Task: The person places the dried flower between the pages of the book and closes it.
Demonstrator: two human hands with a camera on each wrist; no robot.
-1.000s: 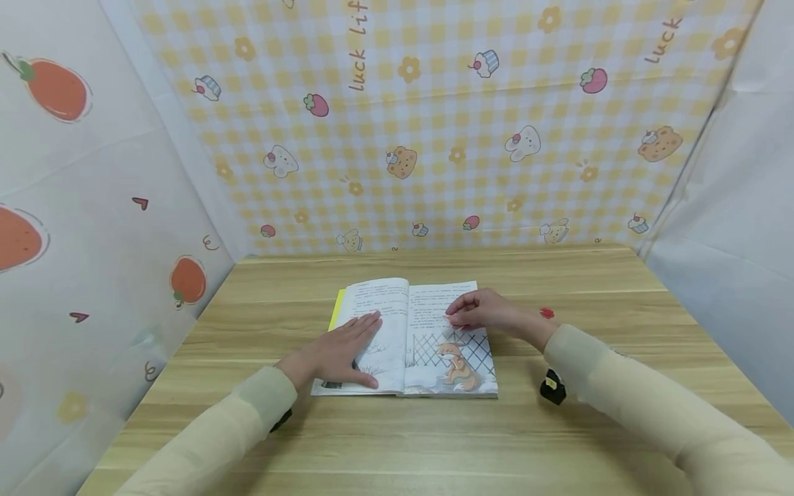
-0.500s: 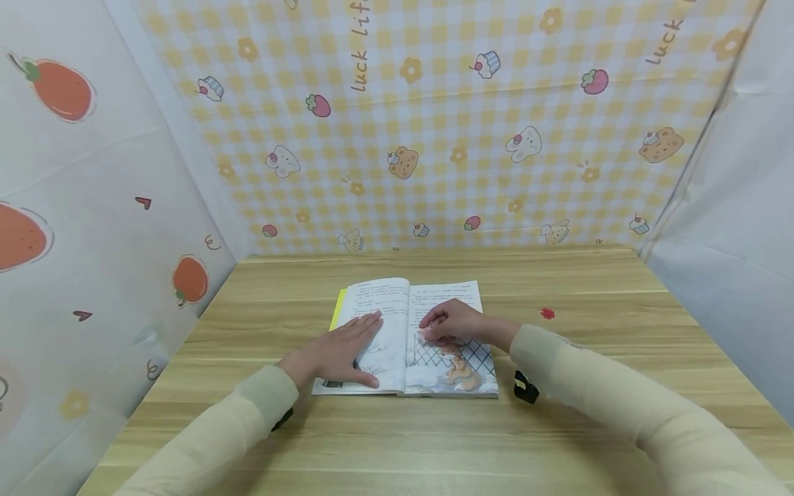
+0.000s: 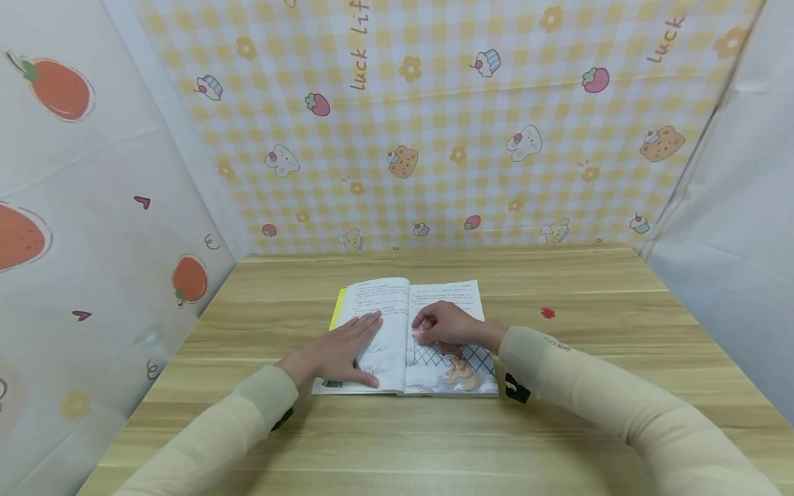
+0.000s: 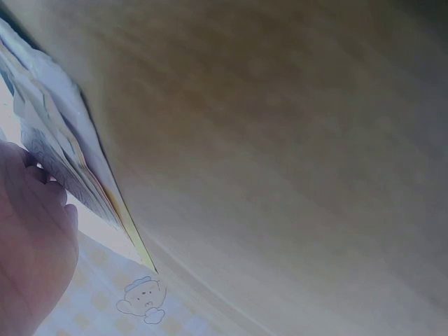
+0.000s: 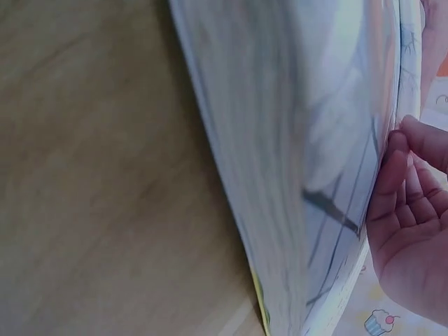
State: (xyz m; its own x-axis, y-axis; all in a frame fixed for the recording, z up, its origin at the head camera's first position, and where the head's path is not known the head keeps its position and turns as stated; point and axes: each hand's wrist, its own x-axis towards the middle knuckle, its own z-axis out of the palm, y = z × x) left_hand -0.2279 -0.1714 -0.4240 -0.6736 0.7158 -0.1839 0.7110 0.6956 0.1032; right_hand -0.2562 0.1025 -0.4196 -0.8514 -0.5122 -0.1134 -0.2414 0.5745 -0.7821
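Note:
An open book (image 3: pixel 440 297) lies on the table, with text on both pages and a fox picture low on the right page. My left hand (image 3: pixel 341 350) rests flat over the left page, its fingers spread. In the head view my right hand (image 3: pixel 449 322) is over the right page near the middle fold, its thumb and forefinger pinched together. A small pale, pinkish thing (image 3: pixel 417 336) shows at those fingertips; I cannot tell its kind. The right wrist view shows the right hand (image 5: pixel 413 217) with thumb and forefinger meeting close to the fold, the other fingers curled.
A small red flower-like piece (image 3: pixel 547 313) lies on the wooden table (image 3: pixel 595 413), right of the book. Behind the table hangs a yellow checked cloth (image 3: pixel 434 138), with pale printed sheeting (image 3: pixel 93 172) on the left. Black wrist gear (image 3: pixel 516 388) shows under the right sleeve.
My right hand has moved left from the outer part of the right page to near the fold, its fingertips still pinched. The left hand and the book have stayed put.

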